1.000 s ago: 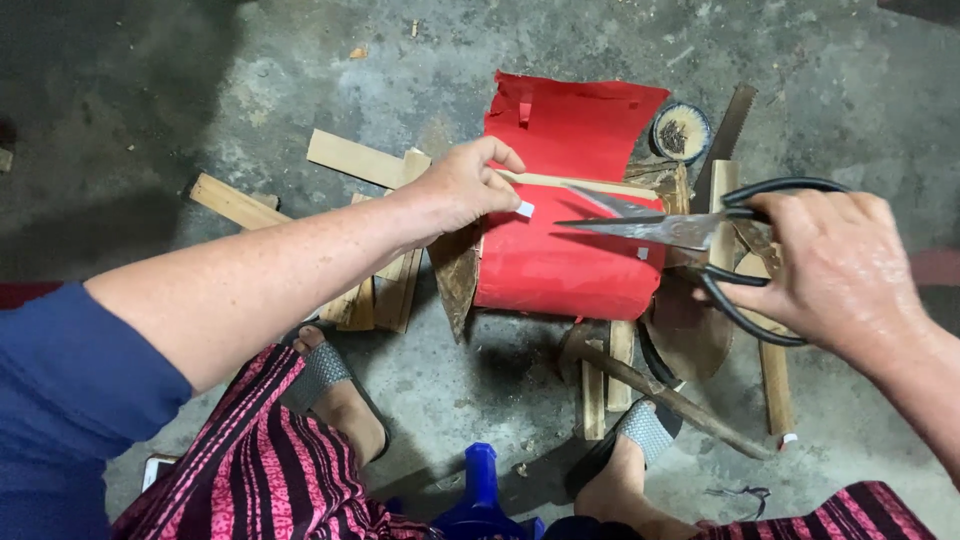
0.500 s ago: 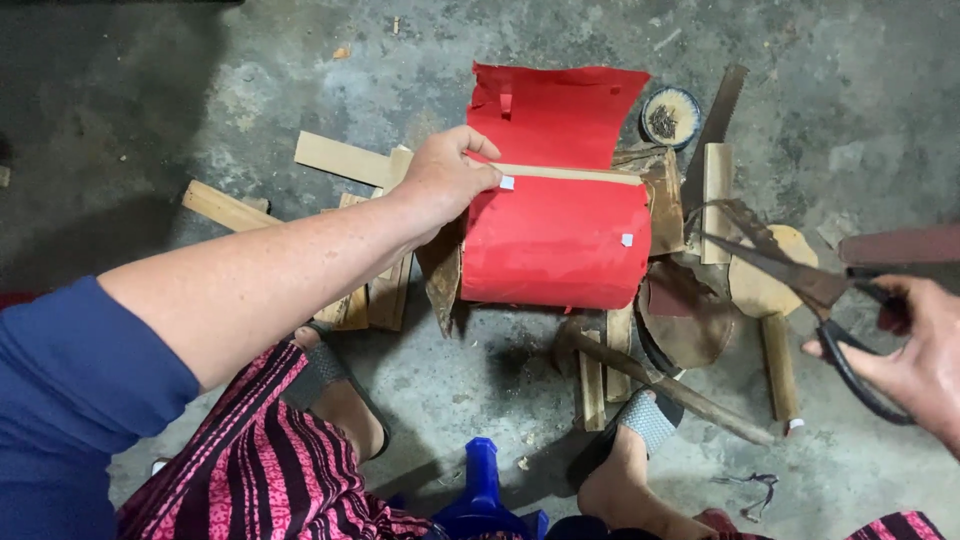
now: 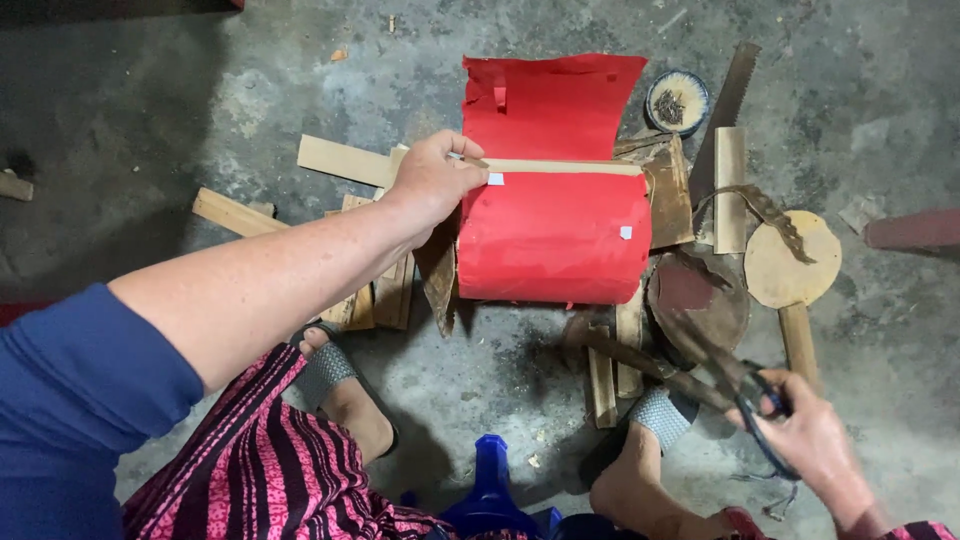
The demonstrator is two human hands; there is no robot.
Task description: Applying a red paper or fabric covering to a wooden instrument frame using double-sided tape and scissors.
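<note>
1. At far left lies bare concrete floor [image 3: 150, 110], grey and stained, with only a small wood offcut [image 3: 14, 186] at its left edge; this is the widest open room in view.
2. Next come loose wooden slats [image 3: 235, 212], fanned on the floor beside and under the left forearm, one end reaching toward a sandalled foot [image 3: 335, 375]. They crowd the near-left approach to the work.
3. The left hand [image 3: 432, 180] is clenched on the left end of a thin wooden strip [image 3: 560, 166] that crosses the red paper [image 3: 555, 235], pinching strip and paper together.
4. The red paper sits at the middle of the scene, curved over a rounded form, with a loose flap standing up on the far side. Two small white tabs show on it. I judge the wrapping partly done: the near face is smooth and covered, the far flap is still free and untrimmed.
5. To the right, a small round tin [image 3: 677, 101], a saw blade [image 3: 728, 105] and a round wooden paddle [image 3: 793, 262] hem the paper's right edge closely.
6. At near right, the right hand [image 3: 815, 450] grips the loops of large dark scissors [image 3: 720, 370], blades pointing up-left, well apart from the paper. Little clear floor lies between them.
</note>
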